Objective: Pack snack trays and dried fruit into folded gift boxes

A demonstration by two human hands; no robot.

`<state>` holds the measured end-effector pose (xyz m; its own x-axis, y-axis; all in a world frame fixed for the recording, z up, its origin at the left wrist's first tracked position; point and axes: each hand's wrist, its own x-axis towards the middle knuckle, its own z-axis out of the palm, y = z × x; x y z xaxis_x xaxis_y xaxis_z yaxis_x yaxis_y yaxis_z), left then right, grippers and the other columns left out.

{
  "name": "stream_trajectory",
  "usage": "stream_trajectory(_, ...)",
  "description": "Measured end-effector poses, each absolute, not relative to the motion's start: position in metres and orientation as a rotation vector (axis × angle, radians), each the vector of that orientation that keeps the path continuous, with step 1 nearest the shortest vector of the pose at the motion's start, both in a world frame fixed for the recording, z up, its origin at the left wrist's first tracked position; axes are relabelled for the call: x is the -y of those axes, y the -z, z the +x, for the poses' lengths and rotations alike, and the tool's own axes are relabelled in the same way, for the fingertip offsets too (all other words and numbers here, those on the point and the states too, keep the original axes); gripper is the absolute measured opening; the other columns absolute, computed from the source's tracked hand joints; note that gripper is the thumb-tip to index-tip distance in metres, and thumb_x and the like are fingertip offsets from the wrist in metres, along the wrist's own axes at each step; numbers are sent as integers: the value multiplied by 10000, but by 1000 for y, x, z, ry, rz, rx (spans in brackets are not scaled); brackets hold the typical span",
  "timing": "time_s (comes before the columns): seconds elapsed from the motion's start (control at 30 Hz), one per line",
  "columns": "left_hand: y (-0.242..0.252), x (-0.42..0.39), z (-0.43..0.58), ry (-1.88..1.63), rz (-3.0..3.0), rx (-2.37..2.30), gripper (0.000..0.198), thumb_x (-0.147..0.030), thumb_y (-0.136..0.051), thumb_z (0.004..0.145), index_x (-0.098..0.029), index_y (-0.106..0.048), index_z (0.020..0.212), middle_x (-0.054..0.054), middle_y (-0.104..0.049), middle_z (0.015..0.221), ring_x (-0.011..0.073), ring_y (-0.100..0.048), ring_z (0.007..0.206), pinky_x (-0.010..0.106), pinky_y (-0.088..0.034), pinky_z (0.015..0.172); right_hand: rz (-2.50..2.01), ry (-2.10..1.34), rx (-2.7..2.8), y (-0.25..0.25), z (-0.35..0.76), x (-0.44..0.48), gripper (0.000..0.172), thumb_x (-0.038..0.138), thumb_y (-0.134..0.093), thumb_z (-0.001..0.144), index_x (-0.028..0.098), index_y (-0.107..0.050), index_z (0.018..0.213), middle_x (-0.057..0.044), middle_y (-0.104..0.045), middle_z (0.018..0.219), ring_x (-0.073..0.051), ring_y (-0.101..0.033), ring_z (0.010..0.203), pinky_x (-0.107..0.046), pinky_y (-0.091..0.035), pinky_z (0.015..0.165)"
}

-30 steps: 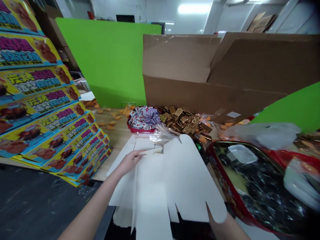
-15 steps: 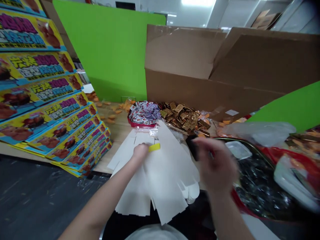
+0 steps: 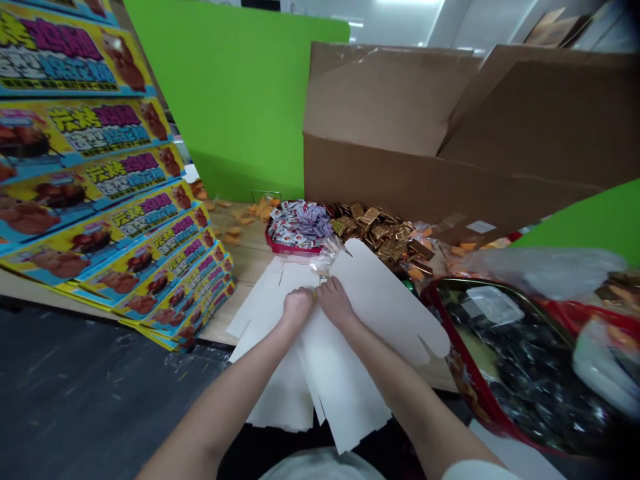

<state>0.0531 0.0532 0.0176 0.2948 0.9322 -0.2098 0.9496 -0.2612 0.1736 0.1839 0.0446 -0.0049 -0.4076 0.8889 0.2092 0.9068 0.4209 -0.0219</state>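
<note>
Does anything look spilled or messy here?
Yes, orange pieces lie scattered loose on the wooden table, beside the red tray, instead of inside a container, so they look spilled.

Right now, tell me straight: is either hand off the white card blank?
No, the left hand and the right hand both press on the white die-cut card blank.

Even, cool light falls from a ceiling light (image 3: 407,2) overhead, bright and washed out at the top edge; the white card (image 3: 385,293) shows only soft shadows; small glints sit on the foil packets (image 3: 380,233) and the plastic bag (image 3: 545,270); the floor (image 3: 90,393) and lower right corner fall dim; wide-lens distortion bends the stacked cartons (image 3: 95,173) at the left edge; the centre stays fairly sharp.
</note>
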Motion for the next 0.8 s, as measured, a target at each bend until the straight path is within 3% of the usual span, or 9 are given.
stream_trajectory(0.13,-43,-39,33,-49,2331,-1675,299,-170,-514,869,-55,-570,1139,194,-594,1082,282,-576,1064,417,-488,872,-1701,170,2352,3,187,6,419,85,-386,898,142,-513,1294,-162,-596,1143,-271,-490,1130,-449,-356,1015)
stream_trajectory(0.23,-46,21,16,-197,2422,-1410,547,-71,-465,813,-220,-439,1339,101,-546,1244,186,-520,1170,311,-436,976,-1940,95,2219,13,202,66,428,109,-467,854,167,-529,1273,-168,-610,1063,-300,-550,1015,-423,-461,855)
stream_trajectory(0.3,-30,74,13,-227,2472,-1019,684,-69,-525,723,-283,-419,1364,85,-483,1357,206,-561,1117,311,-478,915,-2070,7,2166,23,209,101,411,94,-492,822,166,-572,1219,-169,-625,1032,-304,-581,958,-421,-488,809)
stream_trajectory(0.37,-5,117,14,-158,2515,-948,417,-116,-545,732,-269,-609,1114,70,-600,1209,226,-637,896,326,-524,748,-2114,-78,2110,28,212,125,416,61,-465,817,152,-589,1204,-178,-634,1067,-312,-589,997,-450,-485,856)
stream_trajectory(0.43,19,137,14,-261,2457,-1035,216,-164,-454,853,-241,-637,940,51,-668,990,206,-641,840,310,-518,733,-2028,-234,2084,23,216,140,439,47,-426,833,138,-577,1235,-181,-614,1181,-304,-552,1125,-465,-447,954)
stream_trajectory(0.53,40,124,13,-620,2133,-1491,231,-309,-401,940,-214,-578,1055,64,-677,957,185,-651,842,283,-514,746,-1654,-875,2184,-9,241,158,352,156,-467,872,199,-625,1184,-97,-631,1217,-229,-568,1140,-357,-454,965)
stream_trajectory(0.63,41,97,14,-513,2088,-1745,330,-402,-415,935,-159,-553,1111,94,-685,869,214,-657,734,306,-505,666,-1528,-1447,2097,-44,281,166,262,357,-643,780,260,-700,1017,-7,-724,884,-179,-663,795,-262,-508,731)
stream_trajectory(0.73,27,86,12,-313,2304,-1476,294,-348,-384,949,-202,-618,1053,80,-690,956,203,-653,856,310,-488,802,-1825,-1169,1796,-51,297,152,514,417,-787,590,223,-682,1054,-24,-714,826,-199,-640,713,-276,-484,665)
stream_trajectory(0.8,14,89,7,-279,2382,-1249,281,-330,-471,914,-275,-612,1150,50,-617,1229,199,-603,1055,315,-443,934,-1890,-989,1587,-37,285,135,438,497,-714,672,186,-698,979,-60,-711,832,-223,-645,763,-314,-484,731)
